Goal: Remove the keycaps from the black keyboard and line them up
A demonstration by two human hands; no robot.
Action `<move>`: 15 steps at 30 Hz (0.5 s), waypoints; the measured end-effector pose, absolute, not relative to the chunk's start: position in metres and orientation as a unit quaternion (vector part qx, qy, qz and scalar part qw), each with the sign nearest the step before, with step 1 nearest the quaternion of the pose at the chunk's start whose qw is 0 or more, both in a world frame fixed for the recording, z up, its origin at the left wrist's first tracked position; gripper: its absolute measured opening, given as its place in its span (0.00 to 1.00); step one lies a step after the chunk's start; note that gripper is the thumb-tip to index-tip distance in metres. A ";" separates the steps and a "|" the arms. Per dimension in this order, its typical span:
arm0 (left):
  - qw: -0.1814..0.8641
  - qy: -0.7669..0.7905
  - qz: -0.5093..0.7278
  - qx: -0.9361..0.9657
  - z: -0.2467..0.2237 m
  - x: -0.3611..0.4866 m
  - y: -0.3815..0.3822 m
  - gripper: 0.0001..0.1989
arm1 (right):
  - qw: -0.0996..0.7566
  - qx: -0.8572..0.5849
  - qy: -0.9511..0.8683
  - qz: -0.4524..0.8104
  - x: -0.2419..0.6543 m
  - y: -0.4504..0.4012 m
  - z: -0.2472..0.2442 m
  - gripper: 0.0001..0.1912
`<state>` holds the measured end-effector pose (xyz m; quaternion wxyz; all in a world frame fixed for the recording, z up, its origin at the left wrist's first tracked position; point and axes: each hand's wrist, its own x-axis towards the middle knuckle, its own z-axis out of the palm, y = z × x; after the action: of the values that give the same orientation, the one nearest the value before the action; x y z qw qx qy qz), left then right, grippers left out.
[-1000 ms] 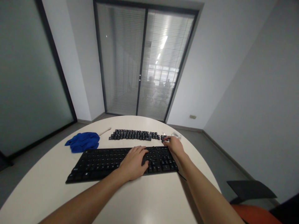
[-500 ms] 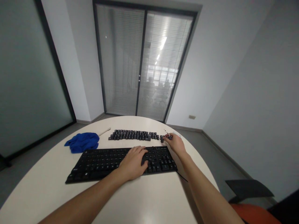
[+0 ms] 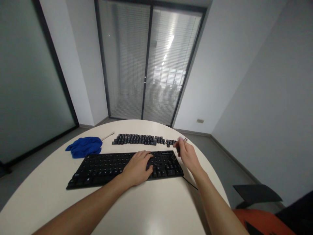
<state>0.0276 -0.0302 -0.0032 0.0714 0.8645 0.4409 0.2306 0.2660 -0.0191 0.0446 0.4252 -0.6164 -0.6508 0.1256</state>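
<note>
A black keyboard (image 3: 105,168) lies across the table, many of its key positions bare of caps. My left hand (image 3: 138,166) rests on its middle right part, fingers stretched out and holding nothing. Above the keyboard's right end, my right hand (image 3: 187,153) is closed around a thin wire keycap puller (image 3: 174,157). The puller's wire end points down at the number pad; whether it touches a key I cannot tell. Behind the keyboard, pulled keycaps (image 3: 134,139) stand in rows, with a smaller group (image 3: 168,142) beside my right fingers.
A crumpled blue cloth (image 3: 84,147) lies at the left, with a light-handled brush or stick (image 3: 108,135) beside it. The keyboard cable (image 3: 190,183) runs off the right side of the round white table (image 3: 156,209). An orange and black chair (image 3: 259,218) stands at the right.
My right hand has come back from the small keycap group to the keyboard's right end, with the puller now turned downward. My left hand stays in place on the keyboard.
</note>
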 end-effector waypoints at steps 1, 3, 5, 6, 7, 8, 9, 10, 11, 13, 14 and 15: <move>0.071 0.441 0.231 0.864 -0.003 0.028 -0.030 0.19 | 0.415 -0.622 -0.651 0.131 0.266 -0.019 0.043 0.36; 0.070 0.442 0.231 0.864 -0.004 0.028 -0.030 0.20 | 0.403 -0.630 -0.651 0.130 0.265 -0.019 0.041 0.34; 0.070 0.443 0.231 0.863 -0.005 0.028 -0.030 0.20 | 0.389 -0.633 -0.659 0.115 0.264 -0.017 0.040 0.32; 0.070 0.443 0.230 0.864 -0.005 0.028 -0.030 0.19 | 0.381 -0.635 -0.664 0.105 0.263 -0.016 0.039 0.31; 0.070 0.443 0.229 0.864 -0.004 0.028 -0.030 0.19 | 0.372 -0.638 -0.667 0.098 0.263 -0.016 0.039 0.30; 0.070 0.443 0.229 0.864 -0.004 0.028 -0.031 0.19 | 0.364 -0.641 -0.669 0.093 0.262 -0.016 0.039 0.30; 0.071 0.443 0.229 0.864 -0.003 0.028 -0.031 0.19 | 0.358 -0.644 -0.670 0.090 0.262 -0.016 0.039 0.30; 0.071 0.444 0.229 0.864 -0.003 0.028 -0.031 0.19 | 0.352 -0.646 -0.671 0.089 0.262 -0.016 0.038 0.30; 0.071 0.444 0.228 0.863 -0.002 0.028 -0.032 0.19 | 0.347 -0.647 -0.674 0.090 0.262 -0.016 0.038 0.29; 0.072 0.446 0.228 0.863 -0.001 0.028 -0.032 0.19 | 0.334 -0.646 -0.680 0.089 0.262 -0.015 0.036 0.29; 0.072 0.447 0.227 0.862 0.000 0.029 -0.032 0.20 | 0.327 -0.646 -0.684 0.087 0.262 -0.015 0.035 0.29; 0.073 0.448 0.226 0.862 0.000 0.029 -0.032 0.20 | 0.322 -0.646 -0.687 0.083 0.263 -0.014 0.035 0.29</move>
<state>0.0287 -0.0323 -0.0001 0.0727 0.8620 0.4477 0.2265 0.2625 -0.0144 0.0345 0.3221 -0.6463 -0.6868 0.0830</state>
